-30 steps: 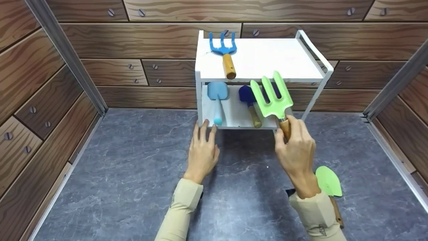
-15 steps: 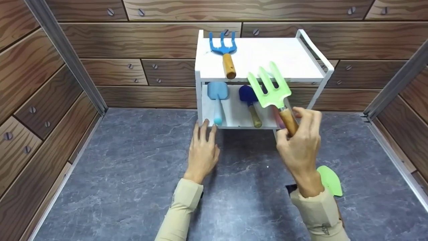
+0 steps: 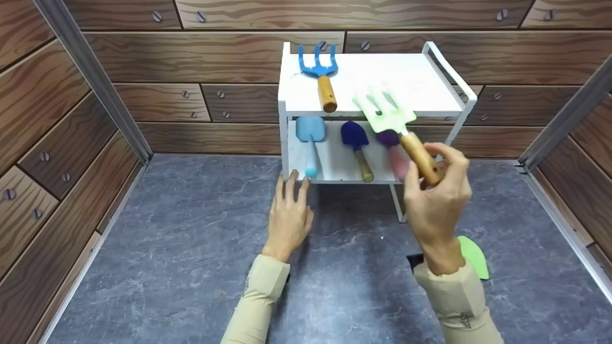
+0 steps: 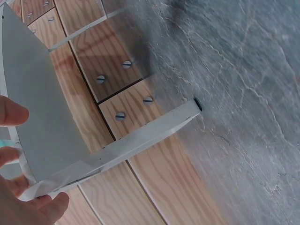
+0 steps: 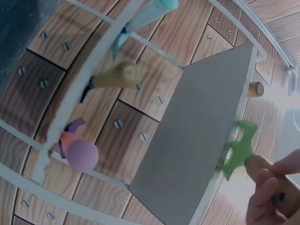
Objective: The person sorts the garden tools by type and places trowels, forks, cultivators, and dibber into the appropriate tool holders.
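A white two-tier rack [image 3: 377, 114] stands against the back wall. My right hand [image 3: 437, 196] pinches the wooden handle of a light-green hand fork [image 3: 389, 117] between thumb and fingers. Its tines lie over the front edge of the top shelf; whether they touch is unclear. In the right wrist view, the green fork [image 5: 241, 152] appears beside the shelf edge. My left hand [image 3: 289, 222] touches the lower shelf's front left corner with fairly straight fingers. A blue hand fork [image 3: 326, 88] with a wooden handle lies at the top shelf's left.
On the lower shelf lie a light-blue trowel [image 3: 311, 143], a dark-blue trowel [image 3: 356, 143] with a wooden handle and a purple tool [image 3: 398, 160] with a pink handle. A green trowel [image 3: 474, 258] is on the grey floor, partly behind the right forearm. Wood-patterned walls surround the area.
My right hand has moved up and slightly right, carrying the green fork from before the lower shelf to the top shelf's front edge. The purple tool has come into view. My left hand stays put.
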Motion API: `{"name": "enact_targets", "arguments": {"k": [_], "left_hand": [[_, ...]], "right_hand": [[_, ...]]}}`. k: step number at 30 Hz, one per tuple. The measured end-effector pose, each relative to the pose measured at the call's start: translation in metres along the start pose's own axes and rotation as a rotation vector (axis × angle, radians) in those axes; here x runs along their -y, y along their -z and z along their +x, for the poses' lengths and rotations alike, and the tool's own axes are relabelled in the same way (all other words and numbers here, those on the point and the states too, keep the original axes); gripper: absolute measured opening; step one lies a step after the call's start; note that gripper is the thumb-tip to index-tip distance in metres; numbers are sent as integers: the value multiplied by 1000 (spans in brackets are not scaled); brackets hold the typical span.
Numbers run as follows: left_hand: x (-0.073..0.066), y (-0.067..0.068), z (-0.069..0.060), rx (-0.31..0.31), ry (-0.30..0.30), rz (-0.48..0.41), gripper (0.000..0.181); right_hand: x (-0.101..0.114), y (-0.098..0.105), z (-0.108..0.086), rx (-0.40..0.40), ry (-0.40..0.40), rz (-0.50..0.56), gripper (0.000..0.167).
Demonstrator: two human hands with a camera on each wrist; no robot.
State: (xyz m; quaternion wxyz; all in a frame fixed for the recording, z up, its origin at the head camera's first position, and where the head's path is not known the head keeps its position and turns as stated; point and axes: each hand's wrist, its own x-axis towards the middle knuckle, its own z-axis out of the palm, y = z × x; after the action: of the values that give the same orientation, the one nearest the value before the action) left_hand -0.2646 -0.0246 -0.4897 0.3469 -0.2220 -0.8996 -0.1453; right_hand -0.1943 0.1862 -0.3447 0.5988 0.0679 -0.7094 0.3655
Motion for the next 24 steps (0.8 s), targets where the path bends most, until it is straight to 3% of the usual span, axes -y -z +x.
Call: {"name": "enact_targets", "arguments": {"k": [7,14,24], "left_hand": [[-1,1,0,13,-1,-5,61],[-1,2,0,4,-1,-10,61],[0,0,0,12,7,-19,61]], "right_hand": [[9,-7,7,-158,7,153,21],[8,-12,5,-175,35,111,28],[-4,-23,11,-201,190,101,23]]}}
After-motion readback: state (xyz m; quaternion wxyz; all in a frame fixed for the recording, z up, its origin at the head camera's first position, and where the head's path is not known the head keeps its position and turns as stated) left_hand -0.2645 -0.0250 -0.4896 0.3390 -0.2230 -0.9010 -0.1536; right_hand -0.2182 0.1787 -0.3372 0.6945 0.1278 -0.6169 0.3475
